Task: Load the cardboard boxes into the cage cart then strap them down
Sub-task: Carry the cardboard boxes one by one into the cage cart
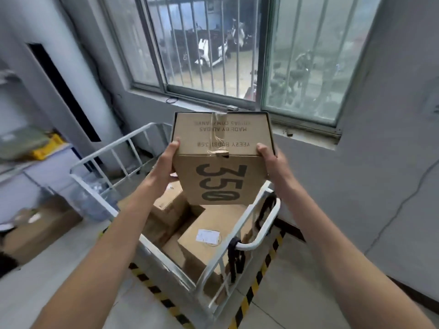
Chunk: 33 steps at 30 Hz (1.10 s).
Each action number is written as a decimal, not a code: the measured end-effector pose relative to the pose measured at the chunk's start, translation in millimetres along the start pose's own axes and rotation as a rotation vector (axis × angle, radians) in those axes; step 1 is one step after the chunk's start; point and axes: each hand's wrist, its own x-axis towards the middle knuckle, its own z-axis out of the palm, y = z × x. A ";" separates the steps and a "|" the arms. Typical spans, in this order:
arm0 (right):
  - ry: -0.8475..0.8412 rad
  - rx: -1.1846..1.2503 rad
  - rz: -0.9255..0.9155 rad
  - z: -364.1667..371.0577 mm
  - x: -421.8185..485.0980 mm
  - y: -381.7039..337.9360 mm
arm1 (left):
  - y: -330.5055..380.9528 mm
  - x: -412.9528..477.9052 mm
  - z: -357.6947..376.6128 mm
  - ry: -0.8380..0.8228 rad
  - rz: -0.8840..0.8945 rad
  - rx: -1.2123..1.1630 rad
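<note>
While both forearms reach forward from the lower corners of the view, a cardboard shoebox [222, 160] is held in the air above the open top of the white cage cart [111, 148], in front of a barred window [213, 46]. Open room lies between the cart's railed left side and its right side, where a curved white handle [266, 230] carries a dark strap [234, 260] wound around it. Inside the cart, several plain cardboard boxes already lie; the nearest box [209, 238] bears a small white label, and another box [166, 205] sits to its left and farther back. Yellow-and-black hazard tape [255, 284] marks the floor around the cart's base. Printed lettering on the shoebox reads upside down from this view, with a large dark "350" on the face turned towards the camera and a frayed string running over its top. Left hand [166, 163] grips the box's left edge, thumb on top; right hand [269, 162] grips the right edge likewise. Both hands are clamped on the shoebox, set apart by its width.
</note>
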 end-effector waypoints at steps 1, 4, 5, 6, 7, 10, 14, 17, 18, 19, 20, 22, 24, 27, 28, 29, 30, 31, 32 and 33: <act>-0.035 -0.002 0.007 22.5 -0.3 7.2 | -8.4 -3.3 -22.3 0.010 -0.012 0.003; -0.109 -0.012 0.044 79.0 1.6 29.9 | -37.6 -13.3 -75.5 0.069 -0.037 -0.032; -0.137 -0.031 0.058 93.7 3.8 36.8 | -47.7 -14.2 -89.2 0.087 -0.037 -0.045; -0.171 -0.051 0.070 107.3 7.4 43.7 | -57.8 -13.9 -101.3 0.099 -0.037 -0.053; -0.203 -0.068 0.076 119.0 12.6 50.7 | -68.0 -12.4 -111.8 0.102 -0.035 -0.057; -0.273 -0.100 0.074 142.7 31.4 71.9 | -99.9 -1.8 -130.2 0.132 0.002 -0.070; -0.388 -0.115 0.090 168.6 76.6 114.4 | -145.1 26.6 -139.9 0.276 0.011 -0.030; -0.417 -0.148 0.148 183.8 122.7 151.8 | -171.9 59.8 -142.9 0.320 0.004 -0.009; -0.426 -0.158 0.160 188.9 140.3 163.7 | -179.5 73.8 -143.4 0.331 -0.004 -0.008; -0.441 -0.167 0.176 194.3 159.2 175.1 | -186.7 89.2 -144.0 0.345 -0.021 -0.018; -0.461 -0.181 0.194 199.8 178.9 186.0 | -194.2 105.2 -144.8 0.362 -0.040 -0.029; -0.514 -0.222 0.226 210.8 218.9 207.5 | -207.5 138.6 -145.7 0.408 -0.078 -0.016; -0.558 -0.253 0.245 219.9 255.2 228.5 | -220.5 170.0 -145.6 0.444 -0.135 0.003; -0.619 -0.281 0.253 233.4 304.3 258.1 | -240.5 208.5 -140.4 0.499 -0.212 -0.012; -0.639 -0.291 0.260 238.0 319.2 268.2 | -247.4 218.3 -137.4 0.520 -0.236 -0.016; -0.661 -0.305 0.268 242.8 332.7 278.7 | -255.0 226.8 -134.4 0.544 -0.259 -0.022; -0.687 -0.322 0.277 247.7 344.3 289.0 | -263.0 234.5 -132.1 0.566 -0.279 -0.031; -0.713 -0.339 0.289 252.3 353.9 298.6 | -271.3 241.3 -130.9 0.584 -0.297 -0.042; -0.737 -0.355 0.298 256.8 362.8 307.6 | -279.3 248.0 -130.9 0.600 -0.315 -0.050; -0.758 -0.366 0.305 261.2 370.3 316.3 | -286.7 254.5 -131.8 0.615 -0.336 -0.056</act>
